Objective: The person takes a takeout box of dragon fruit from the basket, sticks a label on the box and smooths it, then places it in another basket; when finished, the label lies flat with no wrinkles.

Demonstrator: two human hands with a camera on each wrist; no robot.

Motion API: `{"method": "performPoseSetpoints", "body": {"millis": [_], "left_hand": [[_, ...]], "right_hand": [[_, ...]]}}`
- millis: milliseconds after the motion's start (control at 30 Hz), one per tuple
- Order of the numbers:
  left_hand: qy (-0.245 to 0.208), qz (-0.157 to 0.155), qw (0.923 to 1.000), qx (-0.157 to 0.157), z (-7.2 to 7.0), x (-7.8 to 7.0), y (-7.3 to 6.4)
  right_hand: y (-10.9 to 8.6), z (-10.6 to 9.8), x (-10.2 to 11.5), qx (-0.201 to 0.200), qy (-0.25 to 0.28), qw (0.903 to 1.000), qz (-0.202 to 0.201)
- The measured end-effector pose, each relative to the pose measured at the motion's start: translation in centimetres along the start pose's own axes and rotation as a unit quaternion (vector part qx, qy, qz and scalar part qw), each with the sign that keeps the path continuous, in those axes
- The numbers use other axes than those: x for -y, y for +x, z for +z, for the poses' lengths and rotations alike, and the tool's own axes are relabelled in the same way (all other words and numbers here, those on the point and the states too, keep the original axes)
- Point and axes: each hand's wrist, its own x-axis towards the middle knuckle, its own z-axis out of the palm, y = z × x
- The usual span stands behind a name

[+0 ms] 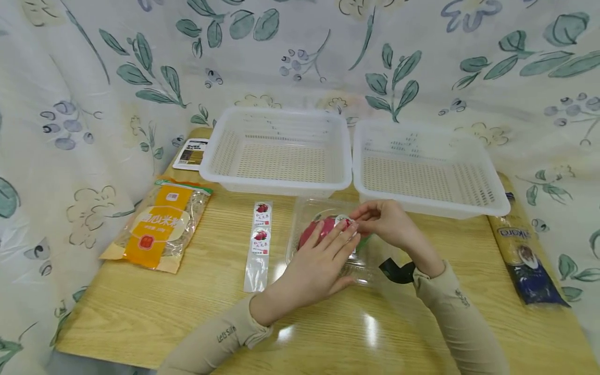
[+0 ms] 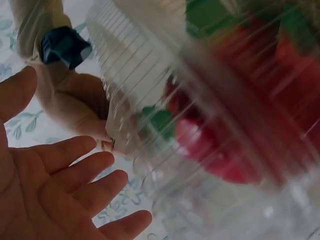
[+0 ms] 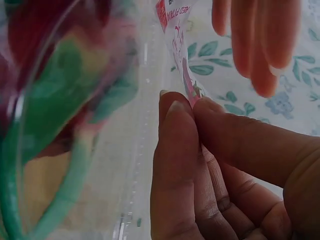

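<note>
A clear plastic clamshell box (image 1: 300,208) lies on the table with a red dragon fruit (image 1: 309,232) inside; green parts of the fruit show through the plastic. My left hand (image 1: 315,263) is over the box's top, fingers straight and spread, near a small printed label; whether it presses on the lid is hard to tell. My right hand (image 1: 391,225) is at the box's far right side. Its thumb and index finger pinch one end of that label (image 3: 176,42), whose lettering reads "RED PITAYA" in the right wrist view. The label curves alongside the box wall.
A label strip (image 1: 259,245) with two stickers lies left of the box. Two white baskets (image 1: 276,185) stand behind. At left are an orange grain bag (image 1: 159,224) and a white packet (image 1: 189,154); a blue-and-gold bag (image 1: 527,255) lies at right.
</note>
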Motion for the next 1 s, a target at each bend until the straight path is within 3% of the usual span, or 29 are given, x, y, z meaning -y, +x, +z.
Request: {"method": "performPoseSetpoints", "body": {"millis": [300,600,800,933,1000], "left_hand": [[0.024,0.006,0.9989,0.041,1.7,-0.6,-0.7],[0.049,0.017,0.9981,0.033,2.7,-0.7,-1.3],[0.025,0.011,0.9986,0.045,2.6,-0.7,-1.3],[0.011,0.008,0.9982,0.058,2.4,-0.7,-1.2],[0.008,0.007,0.9979,0.064,2.3,-0.7,-1.1]], "right_hand": [[0.9,0.4,-0.8,0.006,0.004,0.9999,0.008],[0.8,0.4,-0.9,0.002,-0.002,0.9999,0.017],[0.8,0.3,-1.0,0.001,-0.006,0.9998,0.017],[0.6,0.7,-0.8,-0.029,-0.068,0.9973,-0.003],[0.4,1.1,-0.4,-0.051,-0.136,0.9891,-0.025]]}}
